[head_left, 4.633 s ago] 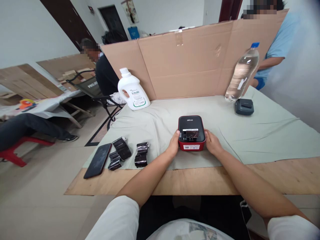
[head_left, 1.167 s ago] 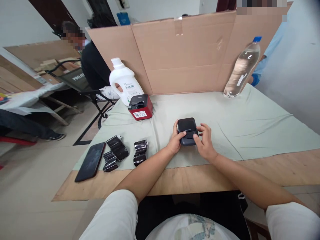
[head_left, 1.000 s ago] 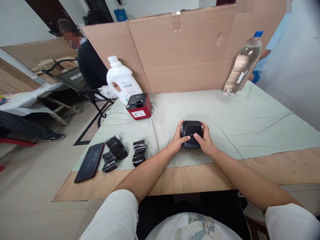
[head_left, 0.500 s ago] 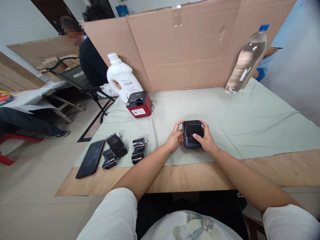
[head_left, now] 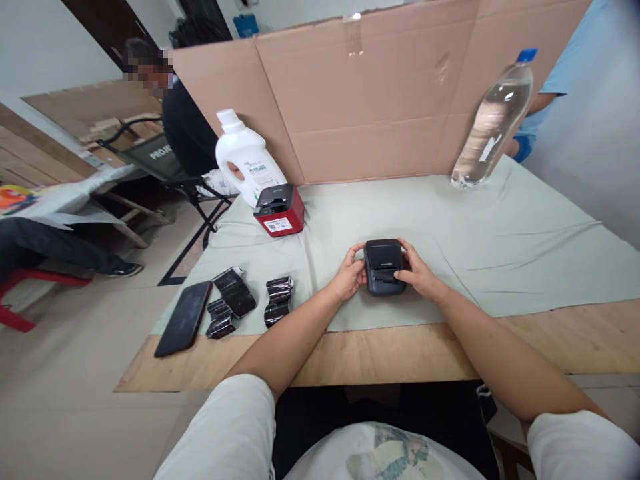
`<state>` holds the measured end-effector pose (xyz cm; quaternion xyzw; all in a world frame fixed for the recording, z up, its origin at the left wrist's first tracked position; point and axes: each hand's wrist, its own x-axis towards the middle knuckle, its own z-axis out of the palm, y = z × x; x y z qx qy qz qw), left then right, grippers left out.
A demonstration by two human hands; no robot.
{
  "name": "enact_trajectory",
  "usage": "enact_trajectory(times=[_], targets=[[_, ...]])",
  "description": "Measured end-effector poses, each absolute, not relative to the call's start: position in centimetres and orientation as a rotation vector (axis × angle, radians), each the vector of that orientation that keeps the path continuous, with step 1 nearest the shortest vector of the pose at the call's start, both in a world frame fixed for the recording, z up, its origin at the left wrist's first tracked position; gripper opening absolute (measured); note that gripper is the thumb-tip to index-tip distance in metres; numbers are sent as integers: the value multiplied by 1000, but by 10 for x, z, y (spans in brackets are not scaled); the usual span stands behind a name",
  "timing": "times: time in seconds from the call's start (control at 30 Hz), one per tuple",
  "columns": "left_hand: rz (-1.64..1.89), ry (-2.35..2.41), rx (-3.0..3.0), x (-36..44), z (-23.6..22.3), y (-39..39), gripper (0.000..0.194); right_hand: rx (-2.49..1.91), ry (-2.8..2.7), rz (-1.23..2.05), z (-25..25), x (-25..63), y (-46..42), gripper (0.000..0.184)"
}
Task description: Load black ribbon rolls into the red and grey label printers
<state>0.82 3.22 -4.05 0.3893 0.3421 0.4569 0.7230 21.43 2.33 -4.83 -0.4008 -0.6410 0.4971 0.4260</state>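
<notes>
A small black printer (head_left: 384, 257) with a rounded square body sits on the green cloth in front of me, its top panel facing up. My left hand (head_left: 352, 272) grips its left side, the fingers curled along the edge. My right hand (head_left: 416, 272) holds the right side, with the thumb on the front part of the top and fingers at the far right corner. What the undersides of the fingers touch is hidden. To the left lie rolls in shiny black wrapping (head_left: 279, 301) and another wrapped group (head_left: 235, 292).
A dark phone (head_left: 183, 319) lies at the left table edge. Farther back stand a red and black box-shaped device (head_left: 280, 211), a white jug (head_left: 250, 160) and a clear water bottle (head_left: 493, 127). A cardboard panel (head_left: 375, 100) borders the back. A person (head_left: 187, 123) sits beyond at the left.
My right thumb has slid rightward, off the middle of the printer's top toward its right edge. The top panel looks flatter than before. My left hand has stayed in place.
</notes>
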Motion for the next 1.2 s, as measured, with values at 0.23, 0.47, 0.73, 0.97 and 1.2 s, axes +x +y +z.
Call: enact_trajectory(times=[0.23, 0.47, 0.73, 0.97, 1.2], targets=[[1002, 776, 883, 8, -40, 31, 57, -1056, -1392, 1073, -41, 215, 26, 57], [973, 776, 922, 9, -36, 28, 55, -1115, -1411, 800, -36, 215, 24, 44], [1001, 839, 989, 9, -43, 29, 50, -1114, -1571, 842, -41, 214, 23, 58], [1231, 1228, 1456, 9, -45, 29, 36, -1223, -1592, 907, -57, 213, 30, 47], [1174, 1259, 1606, 6, -46, 29, 50, -1229, -1665, 637, -44, 210, 21, 36]])
